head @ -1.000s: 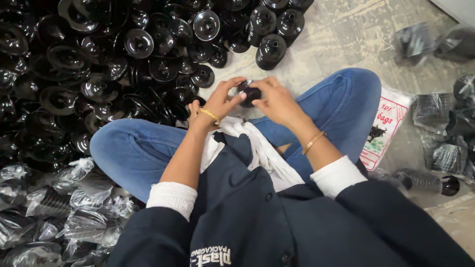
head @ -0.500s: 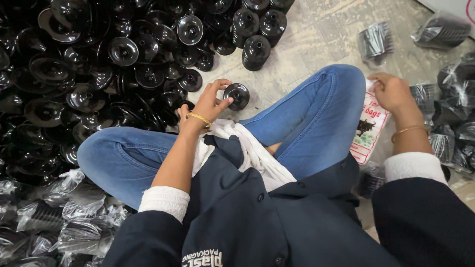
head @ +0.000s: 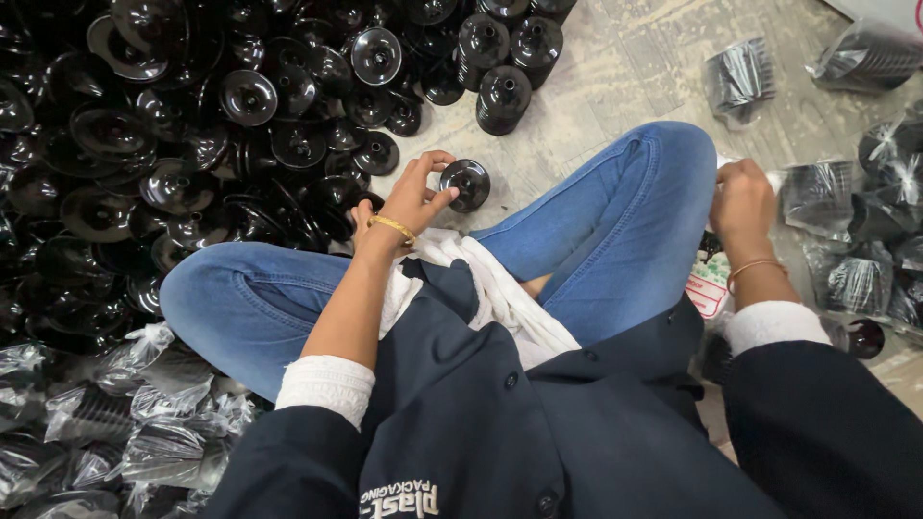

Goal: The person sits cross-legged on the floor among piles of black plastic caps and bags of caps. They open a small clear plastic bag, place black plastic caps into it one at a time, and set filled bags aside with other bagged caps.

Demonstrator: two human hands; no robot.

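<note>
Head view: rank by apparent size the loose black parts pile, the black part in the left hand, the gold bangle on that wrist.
1. Loose black parts pile, largest by far.
2. Black part held in the left hand.
3. Gold bangle, thinner; its span looks close to the part's, so this is unsure.

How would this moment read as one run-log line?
left hand: holds black round part | right hand: on flat printed packet | floor: loose black parts pile

The left hand holds a round part ahead of the left knee. A heap of parts lies on the floor to the left. Bagged parts lie right, beside the right hand.
</note>
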